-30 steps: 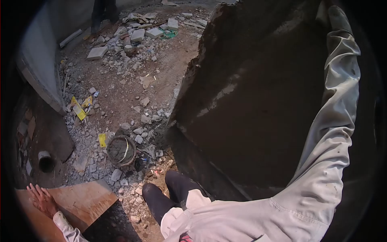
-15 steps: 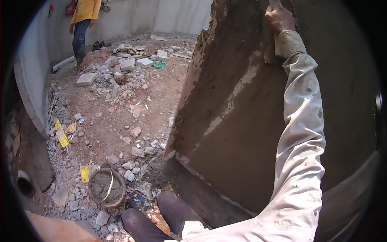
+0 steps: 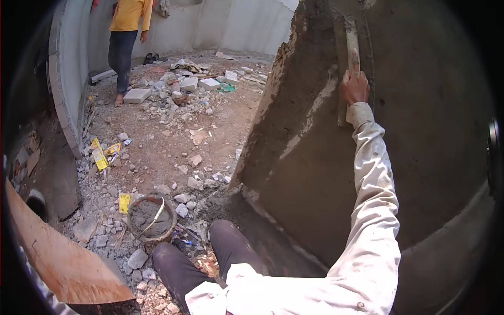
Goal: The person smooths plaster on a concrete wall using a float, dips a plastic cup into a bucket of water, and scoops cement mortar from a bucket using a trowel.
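Head view: right hand closed round the near end of the float's handle, back of hand to camera, fingers mostly hidden behind it. Float is up on the dark, damp-looking wall, long side running up the face, blade laid flat along it. Looks like contact, but the edge line alone doesn't prove it. Grip runs in line with the handle, arm reaching well out; my read: that keeps the blade parallel to the face and lets the forearm back it up.

Left hand out of frame, so can't tell how open it is or what it has. Only a bit of sleeve shows low left, just beside the orange-brown board.

Bucket sits on the rubbly ground right by the knees, grey mortar inside, pale bail lying across. Probably parked there for easy reach from a low position.

Other person, yellow top, stands well apart near the far wall, beside broken blocks.
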A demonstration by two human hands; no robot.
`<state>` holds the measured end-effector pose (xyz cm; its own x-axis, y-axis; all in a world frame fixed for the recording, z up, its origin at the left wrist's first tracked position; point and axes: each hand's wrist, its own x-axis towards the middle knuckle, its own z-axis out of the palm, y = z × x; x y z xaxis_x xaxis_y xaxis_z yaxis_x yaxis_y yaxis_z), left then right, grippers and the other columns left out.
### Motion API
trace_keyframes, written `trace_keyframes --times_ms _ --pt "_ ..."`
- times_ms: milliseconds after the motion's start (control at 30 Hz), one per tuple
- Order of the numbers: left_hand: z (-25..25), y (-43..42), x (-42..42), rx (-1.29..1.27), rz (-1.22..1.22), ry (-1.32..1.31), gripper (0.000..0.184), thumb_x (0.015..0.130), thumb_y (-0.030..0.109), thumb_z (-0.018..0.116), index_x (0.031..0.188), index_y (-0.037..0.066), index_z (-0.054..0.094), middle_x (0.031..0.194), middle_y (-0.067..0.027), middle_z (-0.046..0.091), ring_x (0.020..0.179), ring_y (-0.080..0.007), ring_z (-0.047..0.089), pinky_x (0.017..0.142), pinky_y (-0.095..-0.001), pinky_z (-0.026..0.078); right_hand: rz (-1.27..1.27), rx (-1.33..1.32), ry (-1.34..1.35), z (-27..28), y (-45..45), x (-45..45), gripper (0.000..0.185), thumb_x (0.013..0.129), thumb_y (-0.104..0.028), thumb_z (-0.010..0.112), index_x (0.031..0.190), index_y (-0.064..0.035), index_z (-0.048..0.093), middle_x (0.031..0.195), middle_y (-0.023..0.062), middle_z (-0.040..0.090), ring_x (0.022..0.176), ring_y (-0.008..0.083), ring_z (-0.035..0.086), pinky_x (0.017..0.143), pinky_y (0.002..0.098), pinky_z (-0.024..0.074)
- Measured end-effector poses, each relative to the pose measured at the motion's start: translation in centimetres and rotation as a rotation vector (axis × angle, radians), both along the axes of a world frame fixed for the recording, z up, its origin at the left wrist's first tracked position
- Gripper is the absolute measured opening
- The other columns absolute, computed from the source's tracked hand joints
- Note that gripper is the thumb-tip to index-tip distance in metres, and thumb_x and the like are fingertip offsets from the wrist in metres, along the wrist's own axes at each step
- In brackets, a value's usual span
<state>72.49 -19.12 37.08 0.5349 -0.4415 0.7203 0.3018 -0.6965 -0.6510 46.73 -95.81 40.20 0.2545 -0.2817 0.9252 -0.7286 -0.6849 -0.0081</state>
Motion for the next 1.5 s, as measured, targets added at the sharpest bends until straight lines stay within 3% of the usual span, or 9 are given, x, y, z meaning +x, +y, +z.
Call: trace_keyframes --times_ms 67,167,267,1000,1067,1100,1233,1433,1500 --pt "-0.1 -0.2 0.0 -0.011 0.015 0.002 0.037 0.072 0.043 0.067 0.090 0.012 0.072 0.109 -0.0086 0.067 0.124 -0.0267 0.049 0.112 -0.0482 0.022 -0.021 -0.075 -0.055 4.3 -1.6 0.7 0.063 0.091 -0.028 0.049 0.148 -0.0318 0.025 0.093 0.0257 0.062 0.088 0.0452 0.062 0.079 0.0539 0.0499" --pt "-0.3 -0.2 0.6 0.020 0.069 -0.001 0.039 0.072 0.045 0.067 0.091 0.011 0.072 0.110 -0.0090 0.066 0.125 -0.0268 0.048 0.113 -0.0486 0.021 -0.071 -0.097 -0.059 12.4 -4.2 2.2 0.048 0.090 -0.033 0.047 0.136 -0.0190 0.044 0.093 0.0263 0.065 0.091 0.0446 0.063 0.082 0.0533 0.0501" --pt "-0.2 -0.7 0.3 -0.018 0.096 0.040 0.038 0.070 0.042 0.068 0.093 0.011 0.071 0.111 -0.0083 0.067 0.127 -0.0260 0.047 0.113 -0.0487 0.020 -0.116 -0.009 0.005 13.2 -3.8 2.5 0.043 0.091 -0.035 0.046 0.127 -0.0119 0.053 0.100 0.0264 0.065 0.097 0.0443 0.062 0.087 0.0521 0.0489" --pt "-0.2 -0.1 0.2 0.050 -0.008 0.024 0.039 0.071 0.044 0.066 0.091 0.011 0.072 0.104 -0.0071 0.068 0.122 -0.0255 0.049 0.112 -0.0486 0.020 -0.121 0.193 0.275 -23.0 1.7 -4.1 0.071 0.091 -0.019 0.055 0.149 -0.0385 0.020 0.102 0.0206 0.055 0.073 0.0443 0.063 0.065 0.0521 0.0535" --pt "-3.3 9.5 10.9 0.159 -0.592 -0.314 0.039 0.072 0.045 0.065 0.091 0.012 0.073 0.104 -0.0068 0.069 0.122 -0.0251 0.049 0.112 -0.0482 0.021 -0.092 0.246 0.296 -24.6 2.5 -5.4 0.071 0.091 -0.019 0.055 0.149 -0.0401 0.019 0.104 0.0208 0.055 0.075 0.0451 0.062 0.067 0.0528 0.0529" --pt "-2.7 6.6 7.8 0.028 -0.170 -0.045 0.039 0.072 0.045 0.065 0.091 0.012 0.073 0.104 -0.0068 0.069 0.122 -0.0251 0.049 0.112 -0.0481 0.021 -0.060 0.268 0.289 -25.0 2.9 -6.2 0.072 0.091 -0.019 0.055 0.149 -0.0406 0.019 0.104 0.0210 0.055 0.076 0.0455 0.062 0.068 0.0531 0.0525" --pt "-2.2 4.3 4.3 -0.026 -0.041 -0.024 0.040 0.072 0.045 0.065 0.091 0.011 0.073 0.104 -0.0069 0.069 0.121 -0.0252 0.049 0.112 -0.0478 0.021 -0.019 0.231 0.210 -20.0 2.8 -6.8 0.069 0.091 -0.018 0.054 0.148 -0.0420 0.022 0.105 0.0212 0.056 0.082 0.0460 0.061 0.072 0.0540 0.0513" --pt "-0.7 0.8 0.9 0.001 0.032 0.023 0.040 0.072 0.046 0.064 0.090 0.011 0.073 0.103 -0.0071 0.069 0.121 -0.0252 0.049 0.111 -0.0473 0.021 0.011 -0.032 0.003 -0.9 -1.3 -2.4 0.062 0.089 -0.023 0.052 0.146 -0.0347 0.030 0.093 0.0249 0.062 0.087 0.0451 0.062 0.077 0.0536 0.0509" --pt "-0.4 -0.4 0.2 0.026 0.041 0.035 0.041 0.073 0.046 0.064 0.090 0.010 0.073 0.103 -0.0072 0.069 0.121 -0.0253 0.049 0.111 -0.0472 0.022 -0.006 -0.087 0.008 1.0 -4.2 -0.7 0.058 0.089 -0.024 0.053 0.143 -0.0321 0.034 0.094 0.0248 0.062 0.086 0.0452 0.063 0.076 0.0536 0.0514"
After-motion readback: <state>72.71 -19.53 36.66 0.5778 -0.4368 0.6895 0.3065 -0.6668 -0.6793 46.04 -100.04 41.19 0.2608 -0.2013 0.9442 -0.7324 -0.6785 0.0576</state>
